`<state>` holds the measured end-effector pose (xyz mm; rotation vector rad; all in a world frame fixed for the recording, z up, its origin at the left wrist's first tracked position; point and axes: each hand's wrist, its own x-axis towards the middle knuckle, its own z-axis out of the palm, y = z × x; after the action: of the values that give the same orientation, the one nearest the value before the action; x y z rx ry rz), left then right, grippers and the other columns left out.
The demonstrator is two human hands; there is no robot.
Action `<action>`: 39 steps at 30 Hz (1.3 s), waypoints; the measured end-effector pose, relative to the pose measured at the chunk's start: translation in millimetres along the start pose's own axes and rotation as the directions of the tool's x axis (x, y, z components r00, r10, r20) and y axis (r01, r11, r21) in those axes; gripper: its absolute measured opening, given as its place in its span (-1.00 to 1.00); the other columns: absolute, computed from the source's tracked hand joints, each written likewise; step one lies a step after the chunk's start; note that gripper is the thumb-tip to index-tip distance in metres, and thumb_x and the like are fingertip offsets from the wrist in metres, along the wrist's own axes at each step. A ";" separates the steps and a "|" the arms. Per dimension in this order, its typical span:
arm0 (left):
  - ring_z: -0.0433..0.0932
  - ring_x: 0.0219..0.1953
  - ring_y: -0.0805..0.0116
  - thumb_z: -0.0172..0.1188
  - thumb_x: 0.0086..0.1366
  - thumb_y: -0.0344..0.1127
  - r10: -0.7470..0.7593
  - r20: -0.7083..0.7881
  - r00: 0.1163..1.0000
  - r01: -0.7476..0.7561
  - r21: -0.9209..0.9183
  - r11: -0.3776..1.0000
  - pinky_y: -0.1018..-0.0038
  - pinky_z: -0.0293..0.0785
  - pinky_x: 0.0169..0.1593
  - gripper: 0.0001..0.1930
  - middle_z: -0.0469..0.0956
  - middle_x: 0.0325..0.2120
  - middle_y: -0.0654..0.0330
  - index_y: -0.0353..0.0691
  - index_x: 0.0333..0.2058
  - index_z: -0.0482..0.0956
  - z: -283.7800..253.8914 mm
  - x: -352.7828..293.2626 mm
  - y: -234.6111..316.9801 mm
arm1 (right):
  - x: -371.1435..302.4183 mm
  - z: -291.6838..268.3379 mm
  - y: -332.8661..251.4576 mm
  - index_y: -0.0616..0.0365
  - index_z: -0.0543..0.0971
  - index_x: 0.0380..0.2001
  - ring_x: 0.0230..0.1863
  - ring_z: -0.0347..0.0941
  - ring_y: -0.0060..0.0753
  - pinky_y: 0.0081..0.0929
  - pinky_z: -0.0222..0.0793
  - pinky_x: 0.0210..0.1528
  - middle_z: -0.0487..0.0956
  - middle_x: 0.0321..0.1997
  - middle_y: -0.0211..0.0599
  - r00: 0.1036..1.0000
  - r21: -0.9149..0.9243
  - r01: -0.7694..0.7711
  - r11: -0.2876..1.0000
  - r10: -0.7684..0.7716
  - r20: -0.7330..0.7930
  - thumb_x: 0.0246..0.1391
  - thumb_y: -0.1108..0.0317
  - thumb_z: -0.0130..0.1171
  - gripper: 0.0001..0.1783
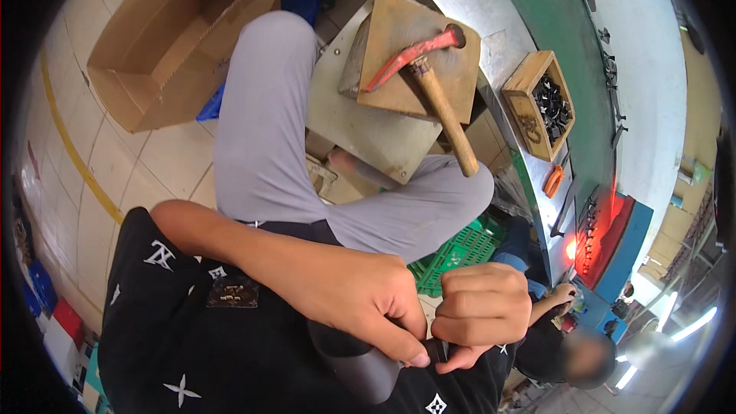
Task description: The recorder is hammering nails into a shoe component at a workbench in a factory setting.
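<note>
My left hand [364,291] is closed over a smooth, dark, curved piece [364,372] that sticks out below it in front of my shirt. Its thumb presses close to a small black part [437,349] between the two hands. My right hand [481,310] is curled with its fingers folded, thumb and fingertips around that same black part. The kind of both dark pieces is hard to make out, since the hands cover much of them. A hammer [441,107] with a red head and wooden handle lies on a wood-topped block [391,27] beyond my knees.
An open cardboard box [146,69] stands on the tiled floor at the far left. On the metal bench edge are a wooden box [529,100] of small black parts and an orange-handled tool [553,182]. Beyond runs a green belt [529,0]. A co-worker [540,349] sits at right.
</note>
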<state>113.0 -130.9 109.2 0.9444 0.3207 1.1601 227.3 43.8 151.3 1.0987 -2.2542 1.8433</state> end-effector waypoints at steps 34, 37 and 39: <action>0.37 -0.67 0.33 0.26 0.30 -0.30 0.270 -0.477 0.836 0.123 0.644 0.755 0.42 0.28 -0.57 -0.75 0.43 -0.66 0.10 -0.38 -0.49 0.58 13.4 -15.3 11.7 | -69.2 77.9 14.6 0.40 0.58 -0.26 -0.28 0.59 -0.08 -0.31 0.49 -0.22 0.62 -0.29 -0.05 0.813 0.227 -0.320 0.920 0.390 -0.433 0.23 -0.23 0.02 -0.28; 0.46 -0.60 0.28 0.29 0.26 -0.33 0.259 -0.438 0.861 0.135 0.687 0.714 0.42 0.38 -0.50 -0.78 0.50 -0.58 0.06 -0.39 -0.44 0.57 12.4 -13.1 15.3 | -57.1 73.6 1.9 0.39 0.58 -0.29 -0.30 0.60 -0.16 -0.36 0.49 -0.22 0.63 -0.33 -0.09 0.701 0.265 -0.380 0.886 0.463 -0.543 0.25 -0.22 0.00 -0.29; 0.55 -0.49 0.21 0.31 0.23 -0.35 0.433 -0.454 0.779 0.127 0.791 0.599 0.43 0.47 -0.40 -0.81 0.55 -0.47 0.02 -0.38 -0.36 0.57 5.5 -11.2 16.2 | -61.5 72.1 4.0 0.38 0.60 -0.27 -0.32 0.60 -0.23 -0.41 0.49 -0.22 0.63 -0.37 -0.12 0.734 0.224 -0.350 0.910 0.414 -0.538 0.29 -0.14 0.00 -0.36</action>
<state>101.8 -141.9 122.2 1.3627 1.4265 1.5175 299.9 11.8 99.4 0.0052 -2.1081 2.0769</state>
